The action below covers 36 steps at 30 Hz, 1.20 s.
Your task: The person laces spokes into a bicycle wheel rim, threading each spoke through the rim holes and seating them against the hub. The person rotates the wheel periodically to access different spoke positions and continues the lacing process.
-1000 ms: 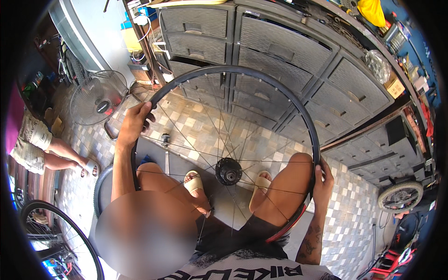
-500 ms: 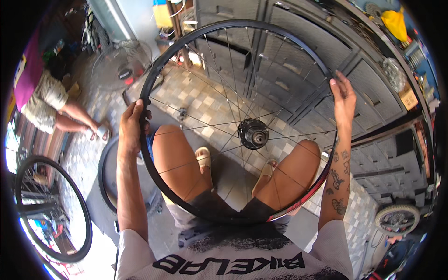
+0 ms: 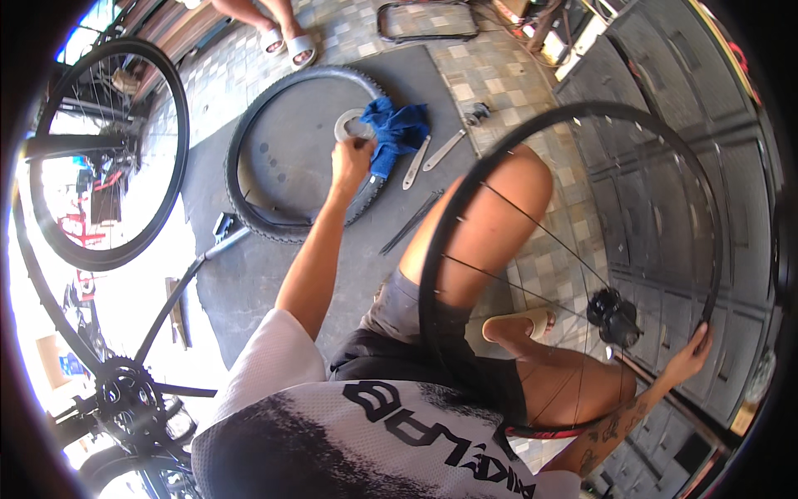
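With my right hand I grip the rim of a spoked bicycle wheel, fingers closed on its right side. The wheel leans over my legs, its black hub near my right knee. My left hand reaches out over the mat, fingers closed on the near edge of a pale ring-shaped roll, which looks like tape. A crumpled blue cloth lies right beside the roll. Both are within or over a knobby black tyre lying flat.
Two flat metal tools, a small dark part and thin black rods lie on or by the grey mat. A bicycle with a crankset stands at left. Grey drawers line the right. Another person's sandalled feet are beyond.
My left hand has let go of the wheel and moved to the roll by the blue cloth. The wheel, held by my right hand alone, is now lower right. The view has turned left.
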### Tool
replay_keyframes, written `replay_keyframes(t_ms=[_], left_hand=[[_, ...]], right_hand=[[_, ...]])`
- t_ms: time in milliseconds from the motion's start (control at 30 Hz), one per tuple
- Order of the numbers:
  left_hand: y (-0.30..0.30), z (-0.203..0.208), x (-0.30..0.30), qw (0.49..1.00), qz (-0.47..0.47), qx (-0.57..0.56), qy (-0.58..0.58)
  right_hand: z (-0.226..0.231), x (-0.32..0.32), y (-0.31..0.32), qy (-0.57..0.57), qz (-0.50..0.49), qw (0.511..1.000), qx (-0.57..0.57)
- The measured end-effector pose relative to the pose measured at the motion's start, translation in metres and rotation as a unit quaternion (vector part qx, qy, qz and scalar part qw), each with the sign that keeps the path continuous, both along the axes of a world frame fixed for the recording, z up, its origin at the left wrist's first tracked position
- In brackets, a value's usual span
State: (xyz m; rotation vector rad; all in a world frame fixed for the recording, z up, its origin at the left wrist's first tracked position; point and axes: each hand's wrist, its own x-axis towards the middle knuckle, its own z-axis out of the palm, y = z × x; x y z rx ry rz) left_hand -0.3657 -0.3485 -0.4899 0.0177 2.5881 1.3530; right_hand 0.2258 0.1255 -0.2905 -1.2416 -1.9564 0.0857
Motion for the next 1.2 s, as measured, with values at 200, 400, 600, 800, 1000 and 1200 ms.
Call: replay_keyframes(t_ms=[200, 400, 600, 800, 1000, 1200], left_hand=[[-0.039, -0.196, 0.099, 0.978, -0.058, -0.154, -0.125], [-0.024, -0.243, 0.163, 0.943, -0.157, -0.291, -0.041], [-0.031, -0.244, 0.140, 0.894, -0.270, -0.348, -0.076], [-0.062, -0.257, 0.145, 0.954, -0.204, -0.210, -0.067], [-0.054, -0.201, 0.103, 0.995, -0.068, 0.073, 0.000], [0.014, 0.094, 0.103, 0.951, -0.054, 0.288, 0.096]], right_hand=[[0.001, 0.021, -0.005, -0.060, -0.062, 0.996, 0.005], [0.006, 0.031, -0.014, -0.099, -0.108, 0.989, 0.008], [0.004, 0.013, -0.027, -0.070, -0.074, 0.993, 0.068], [0.011, -0.017, -0.039, -0.028, -0.059, 0.997, 0.039], [0.037, -0.040, -0.043, 0.086, -0.011, 0.996, -0.027], [0.055, -0.072, -0.116, 0.268, 0.077, 0.960, -0.030]])
